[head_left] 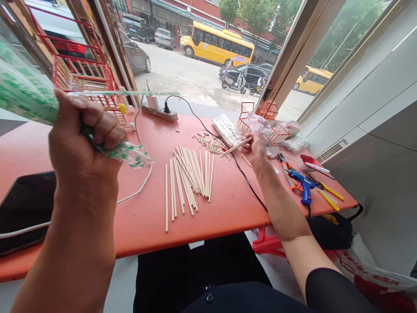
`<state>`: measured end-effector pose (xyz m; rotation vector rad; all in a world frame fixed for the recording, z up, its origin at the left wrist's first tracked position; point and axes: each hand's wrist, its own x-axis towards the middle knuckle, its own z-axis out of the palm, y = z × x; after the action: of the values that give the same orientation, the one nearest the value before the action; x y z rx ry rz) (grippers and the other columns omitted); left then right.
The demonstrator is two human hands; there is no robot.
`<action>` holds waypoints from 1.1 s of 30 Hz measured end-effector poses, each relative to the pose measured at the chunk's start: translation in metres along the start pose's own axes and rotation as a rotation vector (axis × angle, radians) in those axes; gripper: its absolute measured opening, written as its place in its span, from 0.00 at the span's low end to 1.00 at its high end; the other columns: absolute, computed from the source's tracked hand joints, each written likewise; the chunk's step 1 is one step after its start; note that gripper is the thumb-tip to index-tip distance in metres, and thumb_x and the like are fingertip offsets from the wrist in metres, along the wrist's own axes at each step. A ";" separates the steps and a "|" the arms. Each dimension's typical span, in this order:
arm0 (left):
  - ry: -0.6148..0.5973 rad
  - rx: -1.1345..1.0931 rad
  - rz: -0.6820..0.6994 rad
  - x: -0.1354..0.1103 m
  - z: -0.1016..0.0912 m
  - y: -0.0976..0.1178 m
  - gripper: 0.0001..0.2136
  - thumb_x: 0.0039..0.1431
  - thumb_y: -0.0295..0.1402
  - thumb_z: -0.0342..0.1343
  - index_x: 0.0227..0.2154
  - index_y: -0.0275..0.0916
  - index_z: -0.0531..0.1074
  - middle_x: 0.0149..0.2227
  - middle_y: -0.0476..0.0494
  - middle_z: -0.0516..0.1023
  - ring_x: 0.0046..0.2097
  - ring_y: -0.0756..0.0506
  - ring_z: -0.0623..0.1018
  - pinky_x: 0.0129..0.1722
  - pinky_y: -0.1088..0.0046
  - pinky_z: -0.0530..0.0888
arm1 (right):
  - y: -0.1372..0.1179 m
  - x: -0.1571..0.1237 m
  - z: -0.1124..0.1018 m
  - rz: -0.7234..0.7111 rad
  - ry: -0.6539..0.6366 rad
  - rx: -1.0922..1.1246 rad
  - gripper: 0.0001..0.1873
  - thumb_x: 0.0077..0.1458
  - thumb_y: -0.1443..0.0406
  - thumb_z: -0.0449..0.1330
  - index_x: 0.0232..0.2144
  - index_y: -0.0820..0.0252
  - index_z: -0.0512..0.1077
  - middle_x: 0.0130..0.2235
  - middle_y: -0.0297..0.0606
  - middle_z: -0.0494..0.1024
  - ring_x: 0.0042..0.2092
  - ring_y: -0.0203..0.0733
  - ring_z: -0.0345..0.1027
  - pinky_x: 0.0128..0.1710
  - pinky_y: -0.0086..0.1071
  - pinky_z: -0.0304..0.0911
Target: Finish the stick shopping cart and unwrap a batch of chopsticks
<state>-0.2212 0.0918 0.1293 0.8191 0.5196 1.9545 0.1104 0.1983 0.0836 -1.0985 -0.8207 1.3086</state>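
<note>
My left hand [86, 126] is closed around a clear plastic bag with green print [28, 82], raised over the left of the table. The bag's lower end hangs out below my fingers. Farther away, at right, my right hand [256, 148] is closed on thin wooden sticks [236, 147]; how many is hard to see. A crumpled clear bag [259, 125] lies just behind that hand, and a white printed packet [226, 129] is beside it. Between my hands, a fan of loose wooden sticks [192, 174] lies on the orange table [143, 226].
Short cut stick pieces [210, 142] lie behind the fan. Red frames stand at back left [81, 65] and back right [246, 115]. A blue glue gun [303, 184], pliers [286, 169] and red bowl [309, 163] are at right. A black cable [243, 171] crosses the table from a power strip [159, 113].
</note>
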 end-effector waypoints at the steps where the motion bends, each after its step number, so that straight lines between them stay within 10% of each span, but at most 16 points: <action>1: 0.005 0.053 0.044 -0.001 -0.002 0.002 0.28 0.84 0.28 0.34 0.23 0.36 0.63 0.23 0.54 0.55 0.22 0.54 0.47 0.20 0.78 0.46 | 0.004 -0.002 0.003 0.046 -0.037 -0.053 0.22 0.73 0.58 0.59 0.26 0.55 0.59 0.20 0.22 0.63 0.17 0.26 0.48 0.15 0.21 0.45; 6: -0.068 0.228 -0.021 -0.003 -0.005 -0.012 0.21 0.77 0.32 0.57 0.23 0.38 0.64 0.26 0.53 0.61 0.22 0.55 0.47 0.22 0.71 0.41 | 0.032 -0.015 0.025 0.201 -0.185 -0.238 0.25 0.75 0.55 0.58 0.26 0.60 0.69 0.19 0.29 0.69 0.16 0.26 0.52 0.14 0.21 0.46; 10: -0.153 0.240 -0.172 -0.006 -0.004 -0.037 0.24 0.50 0.47 0.80 0.26 0.40 0.71 0.30 0.53 0.73 0.22 0.57 0.51 0.20 0.74 0.43 | 0.048 -0.025 0.036 0.177 -0.424 -0.362 0.22 0.71 0.52 0.65 0.32 0.65 0.78 0.24 0.35 0.76 0.21 0.29 0.67 0.16 0.20 0.56; 16: -0.263 0.336 -0.333 -0.018 0.000 -0.067 0.22 0.52 0.48 0.77 0.26 0.39 0.72 0.29 0.48 0.77 0.20 0.58 0.53 0.19 0.74 0.46 | 0.042 -0.029 0.029 -0.019 -0.452 -0.417 0.18 0.57 0.59 0.77 0.47 0.58 0.82 0.54 0.45 0.84 0.43 0.39 0.82 0.23 0.22 0.67; 23: -0.277 0.410 -0.460 -0.028 -0.003 -0.096 0.18 0.53 0.46 0.75 0.27 0.36 0.77 0.15 0.60 0.52 0.17 0.56 0.50 0.19 0.76 0.45 | 0.033 -0.042 0.032 -0.045 -0.684 -0.181 0.21 0.56 0.50 0.76 0.46 0.53 0.83 0.44 0.36 0.80 0.38 0.34 0.73 0.27 0.23 0.66; 33: -0.185 0.319 -0.520 -0.028 0.000 -0.098 0.22 0.49 0.46 0.79 0.30 0.31 0.80 0.30 0.46 0.72 0.20 0.59 0.56 0.17 0.78 0.48 | 0.031 -0.050 0.038 -0.096 -0.717 -0.341 0.32 0.55 0.35 0.70 0.29 0.58 0.76 0.24 0.28 0.66 0.25 0.30 0.54 0.23 0.28 0.45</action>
<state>-0.1531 0.1145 0.0566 0.9396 0.8515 1.3240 0.0580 0.1524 0.0718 -0.8192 -1.6551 1.5316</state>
